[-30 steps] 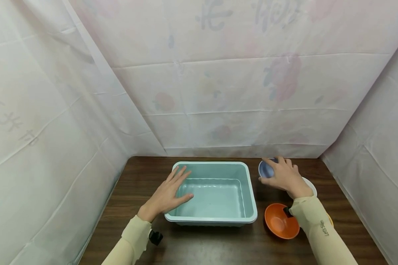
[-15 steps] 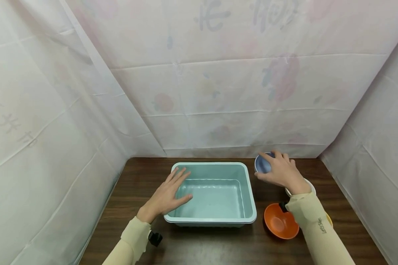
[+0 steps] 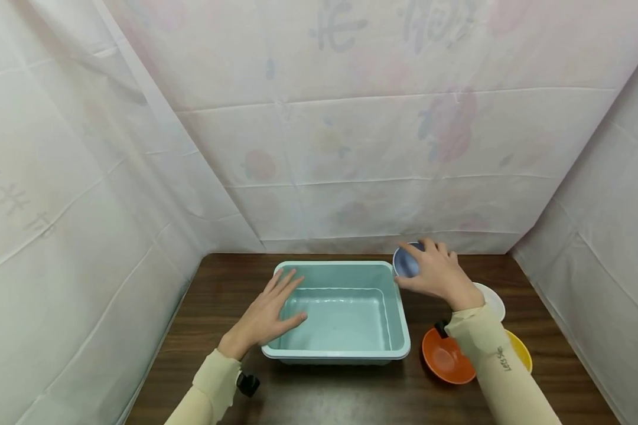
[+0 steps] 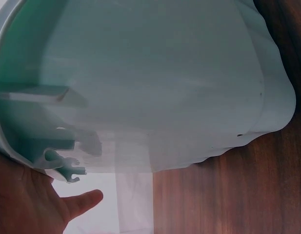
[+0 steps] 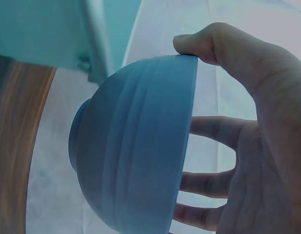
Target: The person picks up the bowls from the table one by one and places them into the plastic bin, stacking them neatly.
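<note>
My right hand (image 3: 436,273) grips a blue bowl (image 3: 406,264) by its rim, beside the back right corner of the basin. In the right wrist view the bowl (image 5: 135,141) shows its ridged outside and foot, with my thumb (image 5: 199,46) on one edge and fingers across the mouth. A pale green rectangular basin (image 3: 345,354) sits on the dark wood table. Fingers spread, my left hand (image 3: 266,313) lies over the basin's left rim. From the left wrist, its thumb (image 4: 84,202) stretches out beside the basin's wall (image 4: 165,87).
An orange bowl (image 3: 446,357) stands right of the basin, partly under my right sleeve. Farther right are a white bowl (image 3: 493,302) and a yellow one (image 3: 521,354), both partly covered by the arm. White printed sheets (image 3: 351,147) enclose the table behind and at the sides.
My right hand has lifted the blue bowl and carried it left toward the basin's back right corner. More of the white and yellow bowls now shows. My left hand has stayed in place.
</note>
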{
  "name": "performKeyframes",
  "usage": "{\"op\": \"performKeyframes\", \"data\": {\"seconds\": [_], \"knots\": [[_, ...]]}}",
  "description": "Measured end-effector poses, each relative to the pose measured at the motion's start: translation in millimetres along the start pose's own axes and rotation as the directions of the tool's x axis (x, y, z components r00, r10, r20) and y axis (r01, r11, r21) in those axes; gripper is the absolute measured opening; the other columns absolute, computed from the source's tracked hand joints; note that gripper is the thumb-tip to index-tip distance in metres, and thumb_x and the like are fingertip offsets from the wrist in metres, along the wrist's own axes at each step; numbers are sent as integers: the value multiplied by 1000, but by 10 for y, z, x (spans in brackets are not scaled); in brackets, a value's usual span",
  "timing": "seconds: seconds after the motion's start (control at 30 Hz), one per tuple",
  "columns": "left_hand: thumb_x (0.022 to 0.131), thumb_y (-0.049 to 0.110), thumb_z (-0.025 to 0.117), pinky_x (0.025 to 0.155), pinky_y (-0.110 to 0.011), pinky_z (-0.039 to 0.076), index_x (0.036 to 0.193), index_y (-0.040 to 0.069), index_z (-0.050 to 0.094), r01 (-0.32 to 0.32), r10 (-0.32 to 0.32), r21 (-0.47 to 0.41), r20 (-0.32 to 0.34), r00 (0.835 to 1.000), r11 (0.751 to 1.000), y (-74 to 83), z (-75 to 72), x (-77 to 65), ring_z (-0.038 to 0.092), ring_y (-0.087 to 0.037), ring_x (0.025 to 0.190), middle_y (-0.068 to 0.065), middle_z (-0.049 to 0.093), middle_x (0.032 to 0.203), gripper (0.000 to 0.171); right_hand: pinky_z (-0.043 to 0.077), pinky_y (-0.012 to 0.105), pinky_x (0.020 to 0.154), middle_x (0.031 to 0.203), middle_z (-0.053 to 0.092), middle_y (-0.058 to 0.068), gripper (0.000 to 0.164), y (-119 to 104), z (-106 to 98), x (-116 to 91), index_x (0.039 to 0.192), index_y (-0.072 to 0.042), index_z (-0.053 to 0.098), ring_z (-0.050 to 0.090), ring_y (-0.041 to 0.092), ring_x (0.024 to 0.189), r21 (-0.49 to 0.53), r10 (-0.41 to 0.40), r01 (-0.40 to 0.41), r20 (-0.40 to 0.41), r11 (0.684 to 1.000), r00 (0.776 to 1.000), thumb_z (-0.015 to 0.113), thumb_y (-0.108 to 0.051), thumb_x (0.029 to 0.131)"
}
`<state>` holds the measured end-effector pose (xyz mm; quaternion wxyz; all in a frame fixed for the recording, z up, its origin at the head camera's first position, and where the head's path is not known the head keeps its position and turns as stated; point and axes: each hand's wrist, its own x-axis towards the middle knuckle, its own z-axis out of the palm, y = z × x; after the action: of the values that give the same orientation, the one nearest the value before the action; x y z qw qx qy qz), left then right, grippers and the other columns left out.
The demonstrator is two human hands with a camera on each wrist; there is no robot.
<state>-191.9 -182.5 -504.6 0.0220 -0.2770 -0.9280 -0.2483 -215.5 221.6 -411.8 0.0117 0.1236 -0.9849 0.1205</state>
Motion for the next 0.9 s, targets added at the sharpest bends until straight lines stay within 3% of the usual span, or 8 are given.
{"op": "performKeyframes", "data": {"seconds": [0.43,0.73,0.9], "knots": [[97,51,66,113,-71,34,164,24,30,-29,29,18,-28,999,999,34,-6,15,8,-41,160,-11,23,171,81,37,71,98,157,37,27,85,-281,-70,55,159,-27,42,39,54,136,-26,-44,44,-3,999,999,71,-59,86],[97,57,62,114,-70,34,163,21,32,-15,15,24,-24,1000,1000,8,-15,-6,5,-39,160,-10,21,172,82,37,70,101,157,38,24,85,-544,-57,153,158,-29,43,38,50,138,-2,-86,86,-9,996,996,74,-59,84],[96,51,66,113,-72,33,163,21,32,-13,14,15,-27,1000,1000,15,-5,-5,6,-40,160,-10,22,172,81,36,69,102,159,37,23,86,-677,-16,210,159,-31,42,36,50,141,11,-118,118,5,993,993,73,-61,84]]}}
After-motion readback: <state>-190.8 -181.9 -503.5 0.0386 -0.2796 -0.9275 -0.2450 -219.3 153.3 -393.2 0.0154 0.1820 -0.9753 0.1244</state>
